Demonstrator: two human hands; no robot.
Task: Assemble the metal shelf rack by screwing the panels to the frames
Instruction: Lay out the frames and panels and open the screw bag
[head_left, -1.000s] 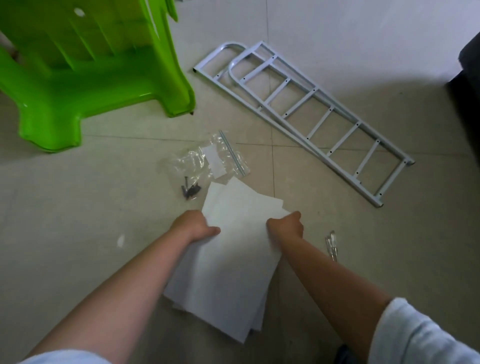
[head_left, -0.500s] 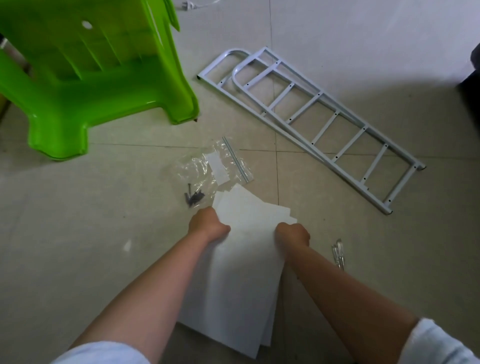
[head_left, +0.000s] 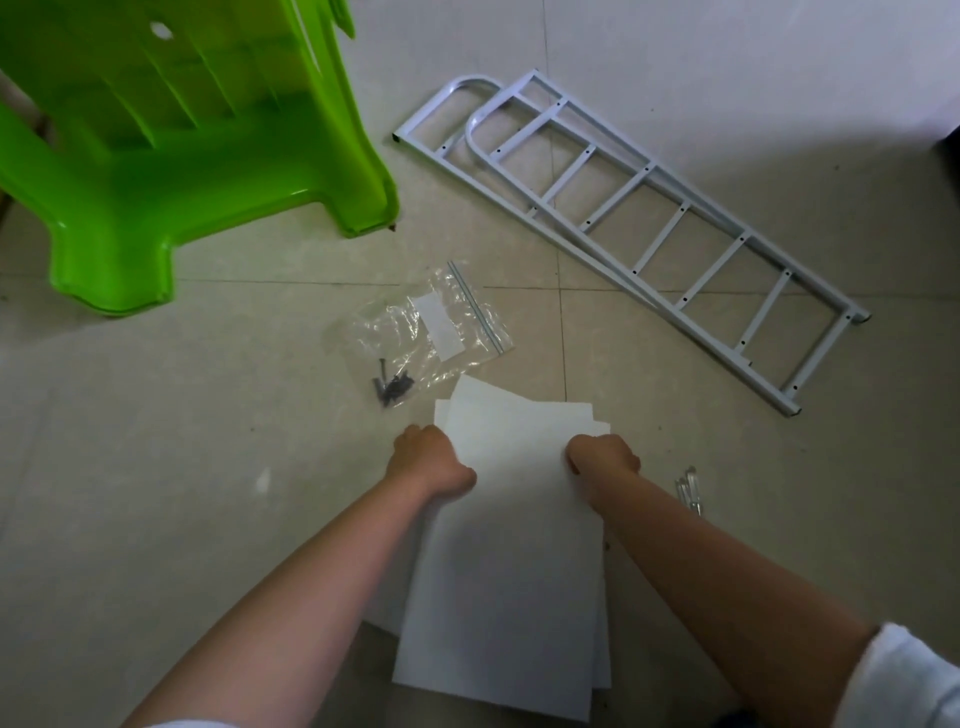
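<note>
1. At far left, on the tiled floor (head_left: 156, 467), stands a green stool (head_left: 171, 171), apart from the work.
2. Left of centre lies a clear bag (head_left: 421, 332), zip end away from the person; dark screws (head_left: 392, 387) sit at its near corner, just beside the far edge of the panels.
3. Centre: a loose stack of white panels (head_left: 514, 571) lies flat on the floor, its sheets fanned slightly at the far end.
4. Left hand (head_left: 428, 460) grips the left edge of the stack near its far end, fingers curled under and out of sight.
5. Right hand (head_left: 602, 457) grips the right edge opposite, fingers likewise curled round the edge.
6. Just right of the right forearm lies a small clear-handled tool (head_left: 690, 491), probably a screwdriver; detail is too fine to confirm.
7. At right, well apart from the panels, two white frames (head_left: 649, 234) lie overlapped on the floor, rungs and screw holes showing.
8. Step in hand, as judged: sorting or lifting panels; no panel is yet joined to a frame, so the task is at its start.
9. Next move, as judged: separate one panel, carry it to a frame, align its edge holes with a rung, then fetch screws and tool.
</note>
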